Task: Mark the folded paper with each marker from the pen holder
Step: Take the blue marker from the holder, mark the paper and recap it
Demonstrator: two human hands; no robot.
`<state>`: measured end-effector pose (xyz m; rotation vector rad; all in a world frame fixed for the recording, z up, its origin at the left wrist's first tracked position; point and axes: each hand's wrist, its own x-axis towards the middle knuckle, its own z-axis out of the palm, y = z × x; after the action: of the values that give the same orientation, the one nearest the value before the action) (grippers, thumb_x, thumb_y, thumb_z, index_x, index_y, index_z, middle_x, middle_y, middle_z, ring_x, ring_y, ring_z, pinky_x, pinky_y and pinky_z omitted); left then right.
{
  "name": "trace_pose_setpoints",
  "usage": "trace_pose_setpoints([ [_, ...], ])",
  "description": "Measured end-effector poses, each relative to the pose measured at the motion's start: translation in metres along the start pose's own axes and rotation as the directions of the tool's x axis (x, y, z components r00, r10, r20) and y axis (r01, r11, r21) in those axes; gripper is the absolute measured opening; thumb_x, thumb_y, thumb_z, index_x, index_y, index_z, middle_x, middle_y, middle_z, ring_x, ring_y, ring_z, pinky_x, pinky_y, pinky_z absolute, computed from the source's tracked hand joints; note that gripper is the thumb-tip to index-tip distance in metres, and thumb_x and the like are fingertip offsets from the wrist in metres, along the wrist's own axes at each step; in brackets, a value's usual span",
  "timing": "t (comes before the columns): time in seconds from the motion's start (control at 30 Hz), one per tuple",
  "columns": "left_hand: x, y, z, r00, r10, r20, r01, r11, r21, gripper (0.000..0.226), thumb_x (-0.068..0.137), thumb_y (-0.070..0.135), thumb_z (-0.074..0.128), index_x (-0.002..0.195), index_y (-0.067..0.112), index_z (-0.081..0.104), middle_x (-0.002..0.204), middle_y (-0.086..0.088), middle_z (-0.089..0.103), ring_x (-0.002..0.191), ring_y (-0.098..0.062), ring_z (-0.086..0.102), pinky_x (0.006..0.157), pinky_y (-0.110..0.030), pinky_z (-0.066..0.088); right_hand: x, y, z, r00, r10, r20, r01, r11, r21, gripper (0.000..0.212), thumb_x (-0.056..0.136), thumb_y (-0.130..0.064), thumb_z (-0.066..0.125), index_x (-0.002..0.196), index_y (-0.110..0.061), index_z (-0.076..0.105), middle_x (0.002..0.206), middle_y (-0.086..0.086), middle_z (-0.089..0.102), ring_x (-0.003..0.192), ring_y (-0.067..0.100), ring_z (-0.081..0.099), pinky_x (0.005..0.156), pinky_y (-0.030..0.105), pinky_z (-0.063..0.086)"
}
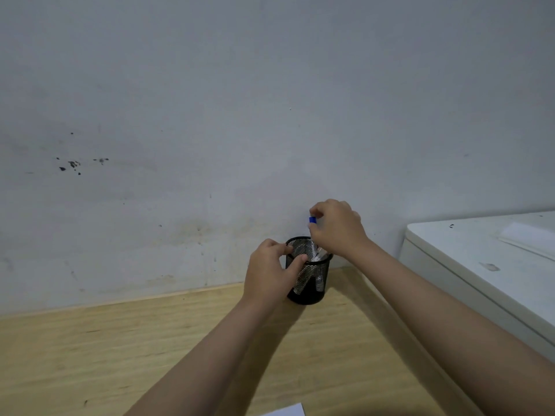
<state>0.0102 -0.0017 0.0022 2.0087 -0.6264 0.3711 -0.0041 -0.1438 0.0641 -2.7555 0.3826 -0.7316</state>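
A black mesh pen holder [315, 283] stands on the wooden desk against the wall. My left hand [268, 274] grips its left side, thumb on the rim. My right hand [338, 228] hovers over the holder's mouth with fingers closed on a blue-capped marker [312, 220] that points down into the holder. More markers with white barrels [318, 255] lean inside the holder. A corner of the white folded paper [289, 411] shows at the bottom edge of the view.
A white printer or cabinet [480, 265] fills the right side, close to my right forearm. The stained grey wall [210, 145] rises just behind the holder. The light wooden desk [105, 355] stretches left and toward me.
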Motion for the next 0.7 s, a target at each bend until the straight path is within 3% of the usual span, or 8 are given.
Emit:
trace_pose_setpoints([
  [0.17, -0.001, 0.0, 0.001, 1.0, 0.01, -0.006, -0.01, 1.0, -0.006, 0.038, 0.078, 0.039, 0.068, 0.101, 0.01, 0.07, 0.099, -0.005, 0.064, 0.094, -0.017, 0.061, 0.077, -0.022, 0.041, -0.002, -0.001, 0.003, 0.996, -0.02, -0.087, 0.023, 0.999, 0.038, 0.014, 0.08, -0.024, 0.064, 0.091, -0.016, 0.067, 0.093, 0.003, 0.07, 0.095, 0.027, 0.061, 0.082, 0.038, 0.043],
  [0.33, -0.002, 0.005, -0.002, 1.0, -0.011, 0.018, 0.011, 1.0, 0.02, 0.038, 0.079, 0.04, 0.066, 0.102, 0.009, 0.069, 0.103, -0.006, 0.063, 0.099, -0.019, 0.059, 0.08, -0.028, 0.046, -0.012, -0.004, -0.011, 0.987, -0.053, -0.153, 0.09, 0.964, 0.25, 0.009, 0.074, -0.015, 0.068, 0.082, -0.019, 0.068, 0.075, -0.007, 0.067, 0.077, 0.017, 0.063, 0.083, 0.042, 0.05],
  [0.37, -0.003, 0.008, -0.003, 0.999, -0.011, 0.03, 0.01, 0.999, 0.043, 0.038, 0.081, 0.038, 0.065, 0.103, 0.008, 0.068, 0.105, -0.007, 0.062, 0.1, -0.02, 0.059, 0.079, -0.027, 0.044, -0.014, -0.006, -0.017, 0.98, -0.066, -0.187, 0.121, 0.947, 0.299, 0.012, 0.074, -0.014, 0.069, 0.085, -0.019, 0.07, 0.077, -0.007, 0.068, 0.076, 0.014, 0.064, 0.081, 0.039, 0.051],
  [0.47, -0.011, 0.02, -0.009, 0.998, -0.041, 0.051, 0.039, 0.998, 0.041, 0.033, 0.086, 0.034, 0.058, 0.108, 0.008, 0.062, 0.107, -0.006, 0.06, 0.101, -0.019, 0.057, 0.078, -0.023, 0.039, -0.032, -0.016, -0.046, 0.951, -0.074, -0.299, 0.208, 0.871, 0.445, 0.017, 0.075, -0.008, 0.073, 0.091, -0.016, 0.073, 0.083, -0.003, 0.071, 0.069, 0.002, 0.065, 0.069, 0.008, 0.044],
  [0.53, -0.022, 0.036, -0.02, 0.994, -0.1, 0.033, 0.103, 0.987, -0.123, 0.025, 0.089, 0.031, 0.053, 0.105, 0.012, 0.06, 0.101, -0.002, 0.062, 0.093, -0.014, 0.058, 0.076, -0.024, 0.04, -0.055, -0.024, -0.068, 0.919, -0.064, -0.388, 0.277, 0.807, 0.521, 0.016, 0.075, -0.004, 0.074, 0.088, -0.013, 0.074, 0.084, 0.0, 0.073, 0.072, 0.004, 0.067, 0.069, 0.008, 0.047],
  [0.6, -0.035, 0.058, -0.036, 0.97, -0.231, 0.08, 0.242, 0.861, -0.447, 0.019, 0.092, 0.029, 0.05, 0.102, 0.014, 0.057, 0.09, -0.002, 0.069, 0.081, -0.015, 0.064, 0.07, -0.026, 0.048, -0.086, -0.03, -0.085, 0.901, -0.064, -0.428, 0.328, 0.746, 0.58, 0.015, 0.075, -0.002, 0.075, 0.087, -0.01, 0.074, 0.084, 0.002, 0.073, 0.075, 0.01, 0.069, 0.071, 0.016, 0.054],
  [0.7, -0.056, 0.083, -0.062, 0.883, -0.362, 0.299, 0.454, 0.495, -0.741, 0.018, 0.094, 0.026, 0.048, 0.106, 0.013, 0.051, 0.074, -0.005, 0.072, 0.066, -0.014, 0.07, 0.07, -0.029, 0.057, -0.135, -0.038, -0.096, 0.887, -0.115, -0.447, 0.393, 0.698, 0.599, 0.016, 0.074, 0.002, 0.076, 0.085, -0.009, 0.074, 0.082, -0.001, 0.071, 0.08, 0.016, 0.069, 0.074, 0.024, 0.057],
])
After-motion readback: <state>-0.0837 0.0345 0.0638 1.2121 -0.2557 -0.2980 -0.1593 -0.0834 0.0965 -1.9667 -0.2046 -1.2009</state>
